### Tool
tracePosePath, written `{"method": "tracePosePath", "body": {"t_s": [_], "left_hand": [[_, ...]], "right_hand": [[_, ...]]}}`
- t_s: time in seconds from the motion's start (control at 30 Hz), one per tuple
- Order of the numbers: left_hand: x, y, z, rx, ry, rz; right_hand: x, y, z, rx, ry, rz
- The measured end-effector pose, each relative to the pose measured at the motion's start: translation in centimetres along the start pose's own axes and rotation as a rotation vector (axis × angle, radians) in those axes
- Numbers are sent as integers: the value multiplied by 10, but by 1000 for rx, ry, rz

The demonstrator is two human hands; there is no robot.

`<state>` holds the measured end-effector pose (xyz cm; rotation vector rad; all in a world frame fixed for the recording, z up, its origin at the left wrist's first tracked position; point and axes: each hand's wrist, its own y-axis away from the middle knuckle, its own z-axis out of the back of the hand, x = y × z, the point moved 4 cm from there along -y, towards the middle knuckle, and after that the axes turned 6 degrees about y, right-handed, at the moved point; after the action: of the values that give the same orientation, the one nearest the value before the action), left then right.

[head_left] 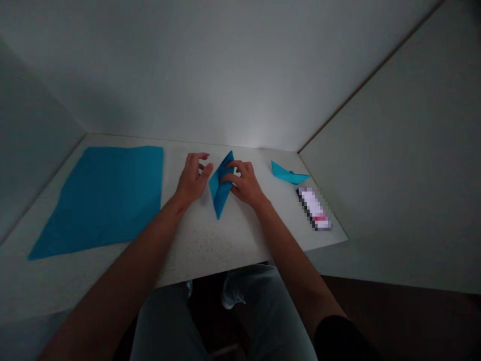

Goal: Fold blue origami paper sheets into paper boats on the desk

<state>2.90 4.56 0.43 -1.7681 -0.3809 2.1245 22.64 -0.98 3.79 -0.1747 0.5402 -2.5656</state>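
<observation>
A folded blue paper boat [218, 193], pointed at both ends, is held over the middle of the white table. My right hand [245, 181] grips its right side, with fingertips reaching into the fold and the thumb underneath. Just left of the paper, my left hand [193, 178] has its fingers curved and apart, with nothing visible between them. Its thumb tip comes close to the paper's left edge; whether they touch I cannot tell.
A large blue paper sheet [112, 195] lies flat on the left of the white table [210, 250]. Toward the right sit another folded blue paper boat [287, 174] and a phone with a blurred screen [314, 208]. Walls enclose the back and right side.
</observation>
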Motion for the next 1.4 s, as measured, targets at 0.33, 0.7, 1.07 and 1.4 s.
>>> {"method": "tracePosePath", "body": {"t_s": [0.33,0.7,1.07,1.4], "left_hand": [[5,-5,-10,75,-26,8],[-6,2,-17,226,-23,5],[-9,3,-15,209,-19,-42],[9,-2,-3,-117,45,80]], "right_hand": [[-13,-22,-41,-155,-512,72],[-28,-17,-44,-188,-548,-283],[-36,-19,-53,-218,-699,-302],[-37,-26,-58,-181,-1108,-277]]}}
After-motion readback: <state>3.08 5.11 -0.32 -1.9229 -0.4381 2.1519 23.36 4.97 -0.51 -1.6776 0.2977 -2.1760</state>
